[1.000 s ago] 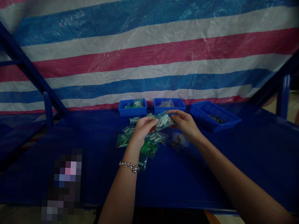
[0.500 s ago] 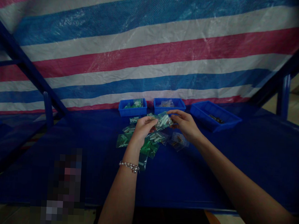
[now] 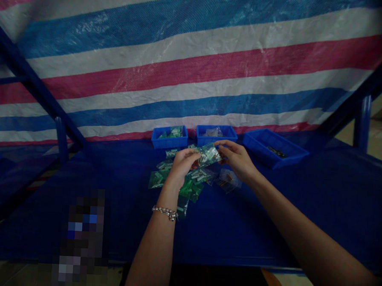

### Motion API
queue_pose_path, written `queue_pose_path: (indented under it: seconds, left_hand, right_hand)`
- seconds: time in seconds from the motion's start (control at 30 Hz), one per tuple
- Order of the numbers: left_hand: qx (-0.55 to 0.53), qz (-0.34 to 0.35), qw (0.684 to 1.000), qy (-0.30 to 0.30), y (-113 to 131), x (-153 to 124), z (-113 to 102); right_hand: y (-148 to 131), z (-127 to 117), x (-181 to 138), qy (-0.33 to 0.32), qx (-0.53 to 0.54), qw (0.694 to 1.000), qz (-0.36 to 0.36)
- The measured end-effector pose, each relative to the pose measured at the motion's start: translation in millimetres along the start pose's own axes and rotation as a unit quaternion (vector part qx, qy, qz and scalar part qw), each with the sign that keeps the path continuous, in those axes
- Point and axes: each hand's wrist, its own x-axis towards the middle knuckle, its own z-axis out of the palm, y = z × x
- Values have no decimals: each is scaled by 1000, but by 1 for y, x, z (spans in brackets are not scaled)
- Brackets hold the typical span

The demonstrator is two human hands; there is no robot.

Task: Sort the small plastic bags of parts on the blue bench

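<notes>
Between my two hands is a small clear greenish plastic bag (image 3: pixel 209 154) with pale, short pieces inside. My left hand (image 3: pixel 184 162) is closed on its left end, thumb on top. At the bag's right edge, my right hand (image 3: pixel 236 158) pinches with thumb and fingers. Beneath them on the blue table lie several similar small bags, among them a bag of pale pieces (image 3: pixel 200 175), a bright green bag (image 3: pixel 191 188) and a bag (image 3: pixel 157 179) at the left. A clear bag with brownish pieces (image 3: pixel 228 180) lies below my right hand.
Along the back stand a blue bin with green bags (image 3: pixel 169 142), a blue bin with clear bags (image 3: pixel 216 140) and a larger blue bin with dark small parts (image 3: pixel 275 158). Behind them hangs a striped tarp (image 3: pixel 194 75). Blue frame posts (image 3: pixel 61 140) rise at both sides.
Both hands stay in nearly the same place. The bag between them has tilted slightly and its pieces have shifted a little.
</notes>
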Motion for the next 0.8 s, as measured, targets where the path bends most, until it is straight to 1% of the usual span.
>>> queue_pose_path:
  seconds: [0.27, 0.47, 0.6, 0.8]
  left_hand:
    - [15, 10, 1000, 11, -1, 0, 0]
    - [37, 16, 999, 29, 0, 0, 2]
    - [45, 20, 998, 32, 0, 1, 2]
    - [52, 20, 998, 32, -1, 1, 3]
  right_hand:
    - [-2, -2, 1, -11, 21, 1000, 7]
    - [-2, -1, 0, -39, 9, 999, 18]
    - [-6, 1, -4, -64, 3, 998, 8]
    - [-6, 3, -5, -72, -2, 997, 4]
